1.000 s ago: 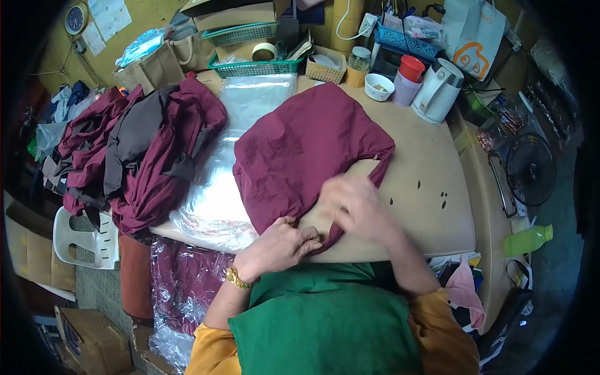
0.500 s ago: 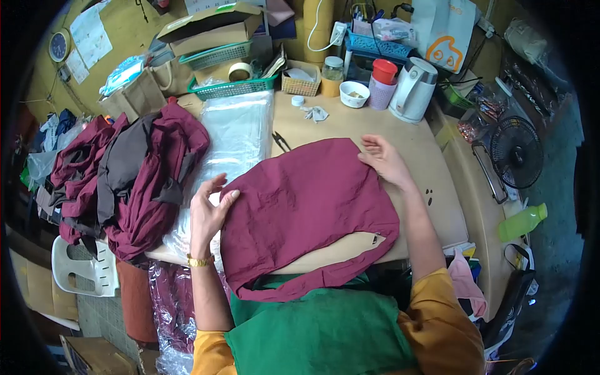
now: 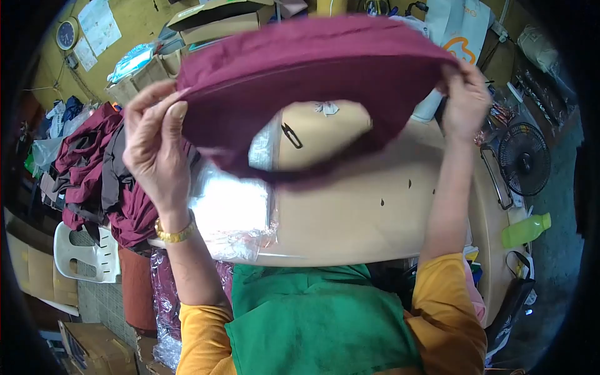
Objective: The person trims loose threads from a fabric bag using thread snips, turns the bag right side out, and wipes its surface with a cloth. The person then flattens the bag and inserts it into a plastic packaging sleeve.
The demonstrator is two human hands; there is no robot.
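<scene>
A maroon cloth piece (image 3: 325, 69) hangs in the air above the table, spread wide between my two hands, its lower part blurred. My left hand (image 3: 156, 137) pinches its left corner between thumb and fingers. At the right corner my right hand (image 3: 464, 100) is closed on the fabric. Through the opening in the cloth, black thread snips (image 3: 292, 135) and a small crumpled whitish scrap (image 3: 326, 109) show on the tabletop (image 3: 337, 225). Clear plastic bags (image 3: 234, 209) lie on the table below my left hand.
Maroon and grey garments (image 3: 128, 187) are heaped at the left, above a white plastic stool (image 3: 87, 253). To the right are a black fan (image 3: 525, 159) and a green bottle (image 3: 526, 230). A cardboard box (image 3: 222, 19) stands at the back.
The maroon cloth has gone from lying on the table to being lifted and stretched. Both hands have risen with it, gripping its corners. Part of the kettle and the back items are now covered.
</scene>
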